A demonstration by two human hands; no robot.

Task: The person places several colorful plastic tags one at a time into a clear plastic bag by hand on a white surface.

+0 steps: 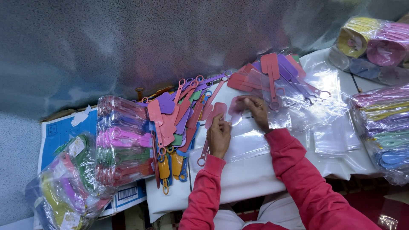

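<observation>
Left hand [219, 137] pinches pink paddle tool [209, 133], long axis running from its fingers toward the body, ring end nearest. Right hand [254, 111] fingers press clear sleeve [245, 140] flat, just right of it. Loose coloured pile [179, 115] left; white table cover [247, 179], cramped

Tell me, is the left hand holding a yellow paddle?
No, the left hand grips a pink paddle with a ring at its handle end, while the right hand rests on a clear bag.
</observation>
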